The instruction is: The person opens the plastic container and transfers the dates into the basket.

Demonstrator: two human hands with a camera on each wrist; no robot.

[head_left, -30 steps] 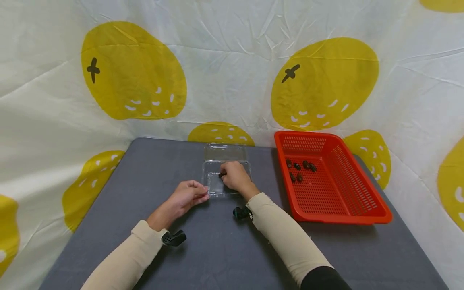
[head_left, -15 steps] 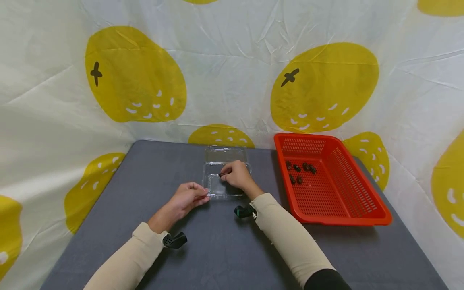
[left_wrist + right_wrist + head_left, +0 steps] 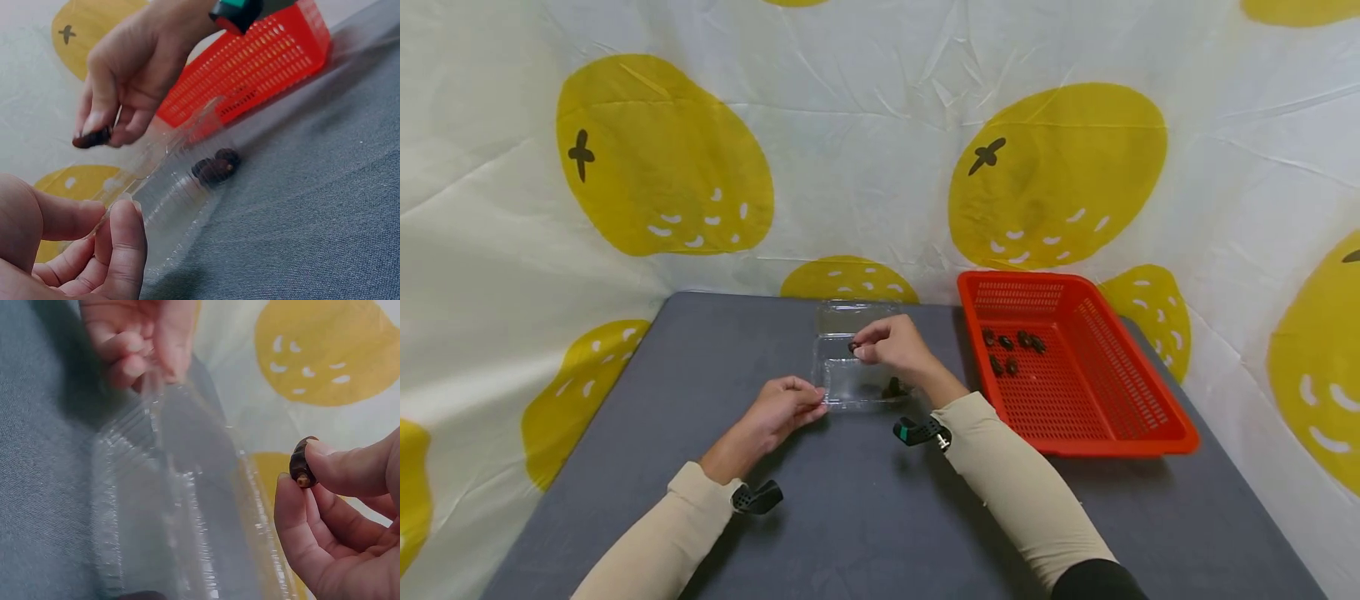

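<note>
My right hand (image 3: 895,348) pinches a dark brown, wrinkled date (image 3: 302,464) between thumb and fingertips, above a clear plastic clamshell box (image 3: 850,379). A pale stem end shows on this date in the right wrist view. With thumb and fingers, my left hand (image 3: 784,408) grips the box's near left corner. The box's lid (image 3: 850,317) is folded back toward the wall. A few more dates (image 3: 217,167) lie together inside the box at its near right corner, partly behind the right wrist in the head view.
A red perforated plastic basket (image 3: 1120,417) stands to the right on the grey tabletop (image 3: 850,517), with several dates (image 3: 1011,367) in its left part. A white cloth (image 3: 865,167) with yellow fruit prints hangs behind the table. Dark devices are strapped to both wrists.
My right hand has risen from low inside the box, still pinching the date. The dates in the near right corner now show. My left hand has stayed at the box's corner.
</note>
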